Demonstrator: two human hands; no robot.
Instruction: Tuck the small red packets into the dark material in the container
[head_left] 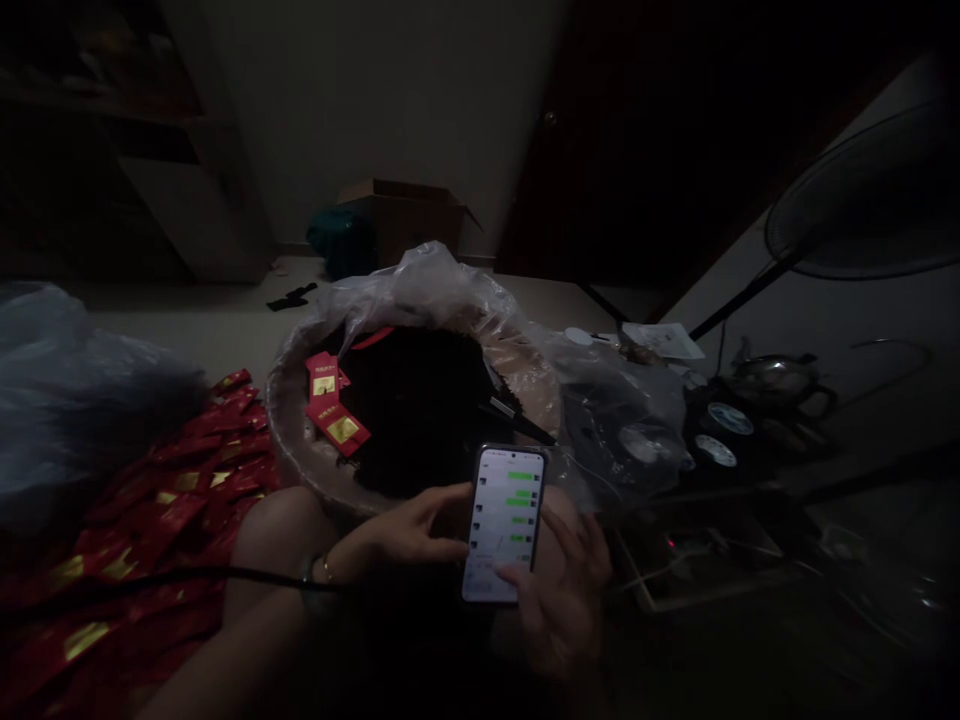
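Note:
A lit smartphone (pixel 506 525) is held upright above my lap, with a chat of green message bubbles on its screen. My left hand (pixel 420 530) grips its left edge. My right hand (pixel 562 590) is curled about the right edge, its thumb on the lower screen. Just beyond the phone stands a round basin (pixel 289 450) lined with clear plastic. Dark loose material (pixel 420 400), possibly dry leaves, fills it. Red packets with gold labels (pixel 341 428) lie on the material at the left. A dark-handled tool (pixel 517 420) rests at the right side.
Many red packets (pixel 150 520) are piled at the left beside a large plastic bag (pixel 82 390). On the right are a plastic bag (pixel 622 410), a glass teapot (pixel 776 375), small dishes (pixel 729 418) and a standing fan (pixel 870 200). A cardboard box (pixel 412 220) stands by the wall.

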